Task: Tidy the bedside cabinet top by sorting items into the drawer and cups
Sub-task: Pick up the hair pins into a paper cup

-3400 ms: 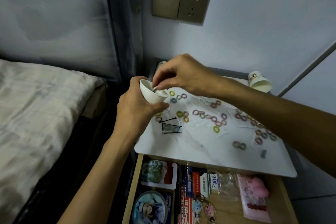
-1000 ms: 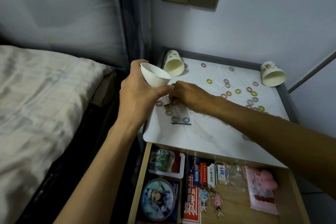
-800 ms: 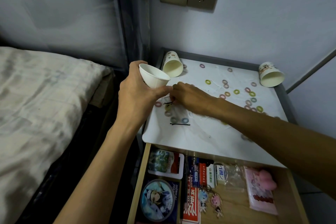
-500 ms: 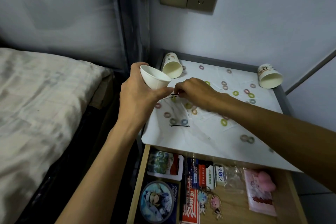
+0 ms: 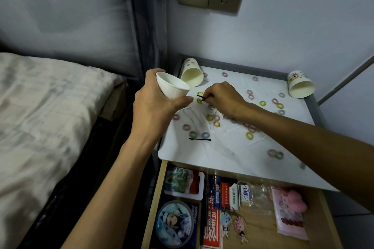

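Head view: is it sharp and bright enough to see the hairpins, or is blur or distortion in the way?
Head view: dim, even light, no glare; the loose hairpin reads sharp on the white cabinet top; the pinched hairpin in the right hand is thin but visible; wide-angle bending toward the frame edges.

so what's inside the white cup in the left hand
In the white cup only a pale inner wall shows. The left hand holds it tilted, and the near rim hides its bottom, so contents cannot be seen.

Held cup (image 5: 172,89) white; hairpin (image 5: 200,97) black; rings (image 5: 249,135) pastel; right cup (image 5: 297,79) brownish print, maybe cartoon.
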